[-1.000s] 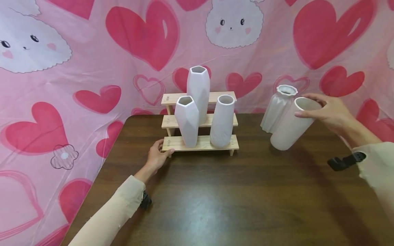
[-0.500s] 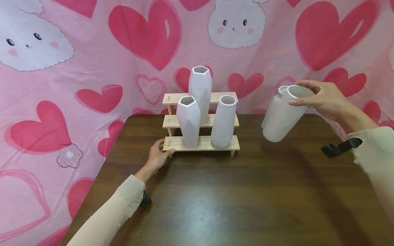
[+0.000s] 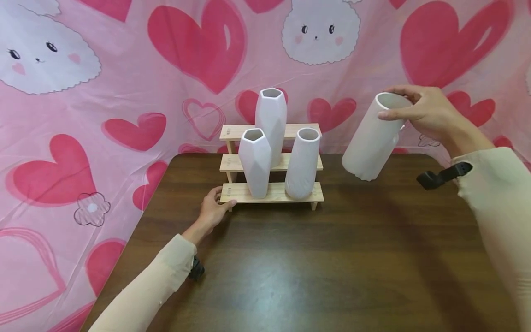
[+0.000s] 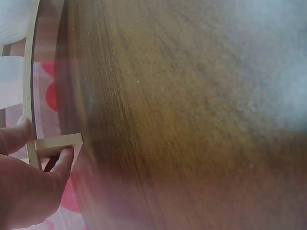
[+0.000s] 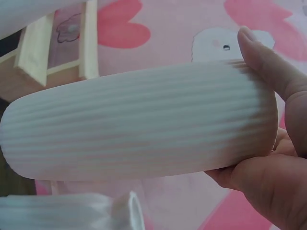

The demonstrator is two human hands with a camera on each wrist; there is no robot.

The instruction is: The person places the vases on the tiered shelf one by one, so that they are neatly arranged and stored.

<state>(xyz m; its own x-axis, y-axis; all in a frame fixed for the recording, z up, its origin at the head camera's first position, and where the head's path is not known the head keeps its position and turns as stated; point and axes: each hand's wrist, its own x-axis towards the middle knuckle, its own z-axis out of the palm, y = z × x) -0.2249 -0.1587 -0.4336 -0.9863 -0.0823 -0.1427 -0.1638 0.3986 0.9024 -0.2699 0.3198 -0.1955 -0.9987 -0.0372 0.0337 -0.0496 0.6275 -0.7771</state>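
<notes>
My left hand [image 3: 210, 213] grips the left end of the wooden three-tier stand's [image 3: 277, 192] lowest shelf. In the left wrist view its thumb lies along the shelf edge and a finger rests against the stand's leg [image 4: 60, 142]. My right hand [image 3: 433, 113] holds a white ribbed vase [image 3: 369, 138] by its rim, tilted with its mouth toward the hand and raised above the table. A faceted white vase [image 3: 255, 163] and a round white vase [image 3: 303, 163] stand on the lowest shelf. Behind them, a taller faceted vase [image 3: 271, 117] stands higher up.
A fluted white vase [image 5: 67, 211] shows low in the right wrist view; in the head view the held vase mostly hides it. The brown wooden table [image 3: 290, 258] reaches back to a pink cloth [image 3: 124, 92] printed with hearts.
My right hand has lifted the ribbed vase up and to the left, so it now covers the fluted vase in the head view. My left hand stays on the stand.
</notes>
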